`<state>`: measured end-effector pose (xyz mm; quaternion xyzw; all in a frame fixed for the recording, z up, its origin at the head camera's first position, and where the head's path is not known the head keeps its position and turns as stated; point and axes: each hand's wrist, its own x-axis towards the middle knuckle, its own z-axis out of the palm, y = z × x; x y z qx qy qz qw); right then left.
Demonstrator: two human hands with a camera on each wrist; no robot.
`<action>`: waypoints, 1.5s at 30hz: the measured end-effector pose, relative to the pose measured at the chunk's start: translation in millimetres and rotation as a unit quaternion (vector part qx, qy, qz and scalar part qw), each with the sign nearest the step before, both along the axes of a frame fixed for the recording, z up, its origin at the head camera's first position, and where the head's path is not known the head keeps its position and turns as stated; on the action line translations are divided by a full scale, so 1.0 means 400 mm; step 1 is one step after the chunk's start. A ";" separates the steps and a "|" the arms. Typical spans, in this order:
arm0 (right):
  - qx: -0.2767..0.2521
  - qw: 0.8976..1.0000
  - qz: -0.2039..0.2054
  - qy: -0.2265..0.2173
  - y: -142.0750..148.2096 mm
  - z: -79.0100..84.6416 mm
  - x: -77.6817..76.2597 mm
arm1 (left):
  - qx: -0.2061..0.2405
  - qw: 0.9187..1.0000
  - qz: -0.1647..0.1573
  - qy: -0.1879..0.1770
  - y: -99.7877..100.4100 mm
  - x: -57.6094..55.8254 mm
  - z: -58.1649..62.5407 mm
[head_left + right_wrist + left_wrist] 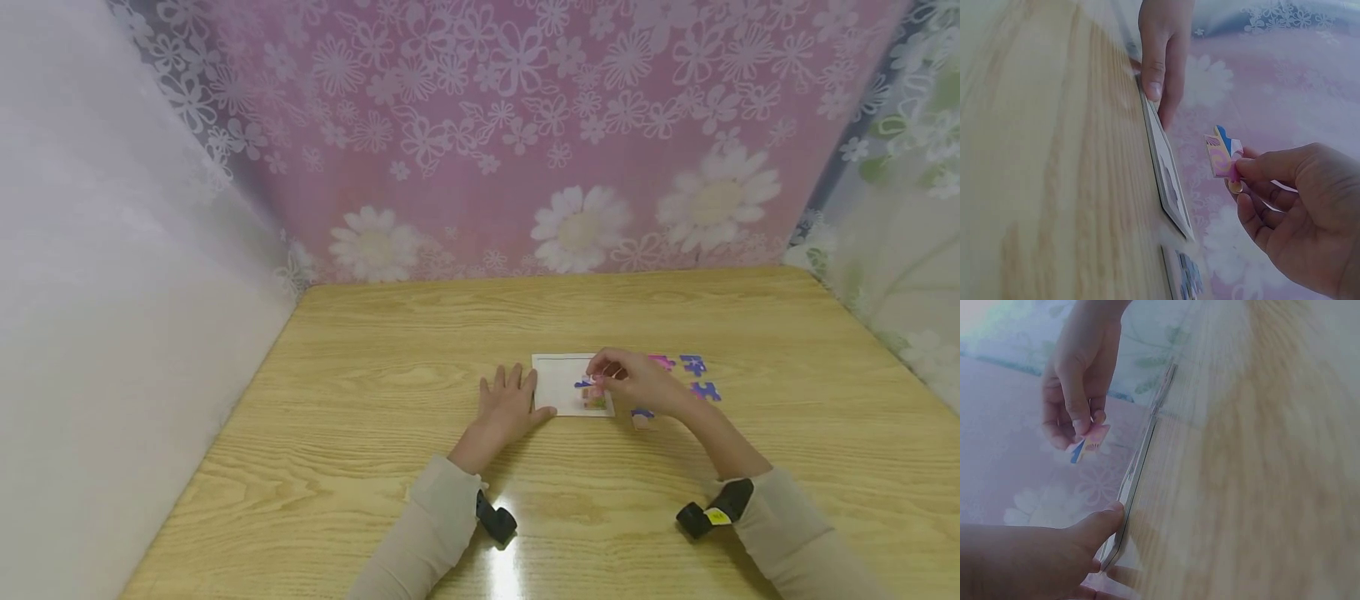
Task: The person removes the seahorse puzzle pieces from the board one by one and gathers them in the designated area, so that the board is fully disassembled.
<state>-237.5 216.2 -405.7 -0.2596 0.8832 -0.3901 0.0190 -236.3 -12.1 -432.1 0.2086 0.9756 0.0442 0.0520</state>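
A white puzzle board (557,385) lies flat on the table, with a colourful puzzle piece (595,402) in its near right part. My left hand (507,407) rests at the board's left edge, fingers spread and thumb on the near left corner. Between thumb and fingertips, my right hand (641,385) pinches another puzzle piece (1222,155), pink, yellow and blue. In the right wrist view this piece is raised above the board. The right hand covers the board's far right part in the head view.
Several loose puzzle pieces lie right of the board, among them a purple one (706,391), a blue one (693,365) and a pink one (662,362). Another loose piece (642,419) lies by the near right corner. A flowered pink curtain (480,167) hangs behind the wooden table (375,375).
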 end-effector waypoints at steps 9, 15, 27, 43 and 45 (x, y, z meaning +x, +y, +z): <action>0.019 0.999 -0.027 0.012 0.051 0.024 0.032 | 0.008 1.000 0.001 0.000 0.002 0.005 0.007; 0.023 0.999 -0.036 0.021 0.096 0.025 0.045 | -0.003 1.000 0.005 -0.002 0.005 0.004 0.002; 0.041 0.996 -0.068 0.050 0.181 0.031 0.077 | 0.005 1.000 0.004 -0.003 0.005 0.001 0.002; 0.033 0.993 -0.082 0.072 0.246 -0.002 0.110 | 0.013 1.000 0.004 -0.005 0.003 -0.002 -0.003; 0.035 0.994 -0.086 0.062 0.250 -0.005 0.115 | 0.012 1.000 0.002 -0.003 0.003 -0.001 -0.002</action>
